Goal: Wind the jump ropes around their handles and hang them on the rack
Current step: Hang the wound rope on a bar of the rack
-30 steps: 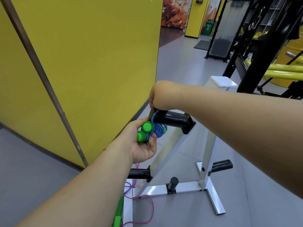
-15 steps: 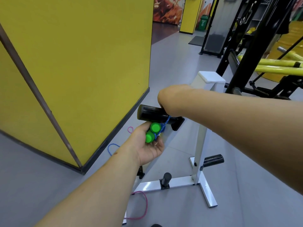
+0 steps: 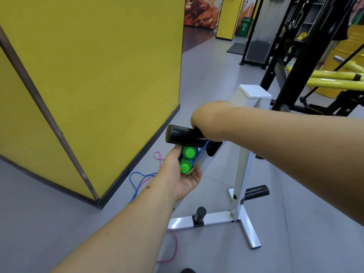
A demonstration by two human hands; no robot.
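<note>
Hanging step: left hand point(image 3: 184, 175) grips the green handles point(image 3: 188, 159) just under the rack's top peg point(image 3: 183, 136), blue rope point(image 3: 202, 150) looped up to it. Right hand point(image 3: 208, 119) rests over the peg; its fingers are hidden, grip unclear. Next, probably: seat the loop and release.

Right hand's fingers point(image 3: 197, 129) behind its wrist; green handles' point(image 3: 187, 159) lower ends in left palm.
</note>
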